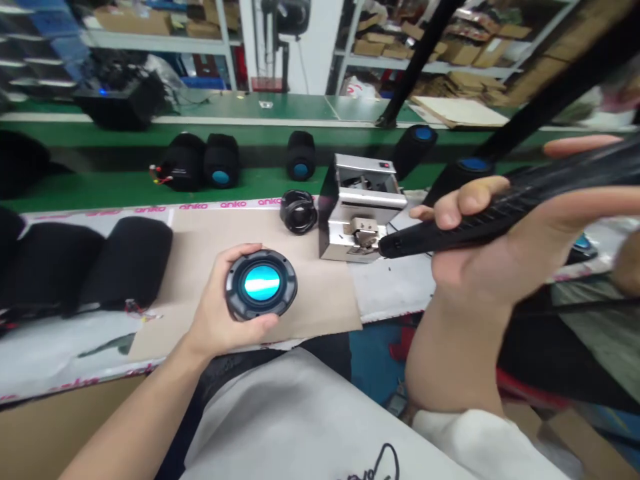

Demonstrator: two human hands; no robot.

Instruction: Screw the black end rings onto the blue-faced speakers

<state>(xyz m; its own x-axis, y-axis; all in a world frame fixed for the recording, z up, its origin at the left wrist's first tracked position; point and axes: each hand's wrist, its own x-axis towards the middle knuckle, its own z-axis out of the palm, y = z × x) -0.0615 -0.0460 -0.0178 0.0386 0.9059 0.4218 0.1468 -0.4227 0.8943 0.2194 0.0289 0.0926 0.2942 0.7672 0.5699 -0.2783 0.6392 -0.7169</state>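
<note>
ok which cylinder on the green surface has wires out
Left cylinder of the pair beyond the cardboard: wires show; its right neighbour shows a blue disc.

The top (290, 413) is a pale, whitish-grey cloth with soft folds, spreading around 6 o'clock. Looping black script (375, 463) marks it low down, between 5 and 6 o'clock, the lettering cut off by the lower edge. A white, loose short sleeve (470, 433) bunches toward 5 o'clock. Dark cloth, apparently trousers (213, 380), shows near 7 o'clock. Both forearms (150, 393) and hands (213, 313) are bare.
</note>
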